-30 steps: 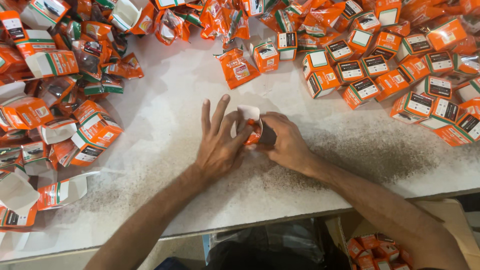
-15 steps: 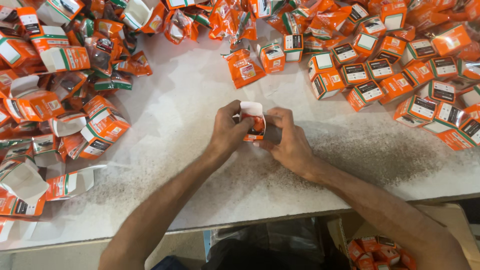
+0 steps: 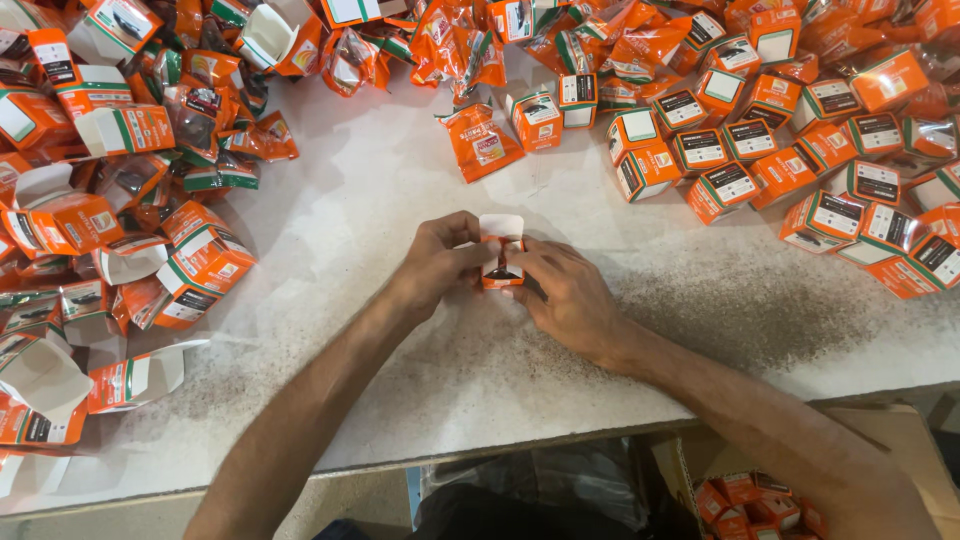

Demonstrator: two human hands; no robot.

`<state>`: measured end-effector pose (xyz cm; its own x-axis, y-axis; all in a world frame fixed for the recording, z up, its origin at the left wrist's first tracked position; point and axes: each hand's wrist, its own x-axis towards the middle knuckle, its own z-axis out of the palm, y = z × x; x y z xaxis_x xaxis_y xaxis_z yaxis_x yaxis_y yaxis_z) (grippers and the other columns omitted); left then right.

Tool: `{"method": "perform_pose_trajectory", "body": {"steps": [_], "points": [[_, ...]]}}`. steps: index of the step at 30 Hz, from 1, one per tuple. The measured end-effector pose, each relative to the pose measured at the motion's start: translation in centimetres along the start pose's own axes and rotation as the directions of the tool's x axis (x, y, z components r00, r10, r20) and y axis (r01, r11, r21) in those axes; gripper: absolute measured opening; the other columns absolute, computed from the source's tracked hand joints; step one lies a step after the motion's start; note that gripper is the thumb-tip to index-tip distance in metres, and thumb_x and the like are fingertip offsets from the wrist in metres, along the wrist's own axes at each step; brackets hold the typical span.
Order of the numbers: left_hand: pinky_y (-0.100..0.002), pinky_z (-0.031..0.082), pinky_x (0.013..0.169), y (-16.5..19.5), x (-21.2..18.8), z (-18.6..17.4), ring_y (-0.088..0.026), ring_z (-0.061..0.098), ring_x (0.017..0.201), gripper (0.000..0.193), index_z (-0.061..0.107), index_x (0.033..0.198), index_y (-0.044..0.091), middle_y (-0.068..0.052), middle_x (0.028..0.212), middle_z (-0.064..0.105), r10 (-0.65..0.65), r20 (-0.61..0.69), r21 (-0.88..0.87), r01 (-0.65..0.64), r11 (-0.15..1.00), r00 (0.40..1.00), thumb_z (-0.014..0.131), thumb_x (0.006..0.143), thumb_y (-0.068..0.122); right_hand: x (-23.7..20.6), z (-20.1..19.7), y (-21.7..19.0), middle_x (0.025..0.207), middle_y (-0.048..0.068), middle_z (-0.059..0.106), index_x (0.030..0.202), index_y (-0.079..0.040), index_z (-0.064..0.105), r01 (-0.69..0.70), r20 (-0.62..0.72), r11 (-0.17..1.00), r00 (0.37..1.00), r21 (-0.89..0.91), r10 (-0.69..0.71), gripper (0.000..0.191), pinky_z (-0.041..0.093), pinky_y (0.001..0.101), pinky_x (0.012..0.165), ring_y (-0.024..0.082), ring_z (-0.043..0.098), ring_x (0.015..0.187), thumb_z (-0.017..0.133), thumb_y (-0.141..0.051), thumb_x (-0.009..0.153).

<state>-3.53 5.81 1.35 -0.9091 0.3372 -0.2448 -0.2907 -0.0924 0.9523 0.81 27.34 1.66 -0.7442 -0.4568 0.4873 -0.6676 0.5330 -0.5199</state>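
Since half a second ago, little has changed: both hands stay on the small box, which has shifted slightly lower and nearer the bench's front edge; a second ago the left hand was spread flat with fingers fanned, now it is curled in.

Landmark = small box (image 3: 501,252), mid-bench. Largest to smallest:

- bench (image 3: 420,350): pale speckled stone-like top, bare patch around the small box, darker speckling right of it.
- closed-box pile (image 3: 800,130): up and right of the small box, well apart. Orange cubes with green-and-white trim and black-and-white label panels, some in loose rows; crinkled orange sachets mixed in behind.
- open-box pile (image 3: 110,210): left of the small box, well apart. Same orange cartons, many unfolded or with white flaps up, white insides showing; clear film wraps among them.
- carton (image 3: 760,500): below and right of the small box, under the bench edge, brown, holding more orange boxes.
- orange sachet (image 3: 480,140): straight above the small box, flat, lying alone, white label patch.
- left hand (image 3: 440,262): grips the small box's left side, fingers curled, thumb on front.
- right hand (image 3: 565,295): grips the right side, fingertips pinching the front.
- small box: orange, upright on or just above the bench (cannot tell which), white top flap open and standing up, dark item visible inside the opening.
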Motion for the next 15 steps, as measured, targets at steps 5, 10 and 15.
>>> {"method": "perform_pose_trajectory", "body": {"steps": [5,10,15], "points": [[-0.037,0.056,0.068,0.0,-0.1,1.8,-0.020,0.068,0.080,0.020,0.069,0.106,-0.007,-0.011,0.090,0.072,0.257,-0.043,0.378,-0.223,0.898,0.965,0.068,0.089,0.003,0.3,-0.3,-0.5,0.110,0.014,0.072,0.114,-0.005,0.060,-0.154,0.101,0.988,0.983,0.024,0.151,0.037,0.055,0.0477,0.087,0.038,0.069,0.106,0.078,-0.008,0.082],[-0.042,0.053,0.114,-0.4,-3.2,1.5,-0.035,0.064,0.135,0.038,0.065,0.129,-0.001,-0.017,0.140,0.067,0.687,0.245,0.599,-0.664,0.447,0.684,0.060,0.091,-0.003,0.1,0.0,-0.2,0.112,0.022,0.068,0.116,-0.002,0.049,-0.099,0.012,0.994,0.995,0.036,0.099,0.049,0.054,0.0508,0.082,0.043,0.067,0.103,0.082,-0.017,0.084],[-0.045,0.049,0.114,-0.7,-3.5,0.5,-0.041,0.055,0.138,0.042,0.063,0.125,0.000,-0.020,0.142,0.061,0.664,0.362,0.637,-0.694,0.335,0.654,0.077,0.086,0.005,-0.2,0.3,0.6,0.111,0.023,0.068,0.116,-0.005,0.040,-0.235,0.076,0.970,0.970,0.066,0.229,0.054,0.054,0.0506,0.081,0.045,0.067,0.101,0.083,-0.020,0.087]]}}
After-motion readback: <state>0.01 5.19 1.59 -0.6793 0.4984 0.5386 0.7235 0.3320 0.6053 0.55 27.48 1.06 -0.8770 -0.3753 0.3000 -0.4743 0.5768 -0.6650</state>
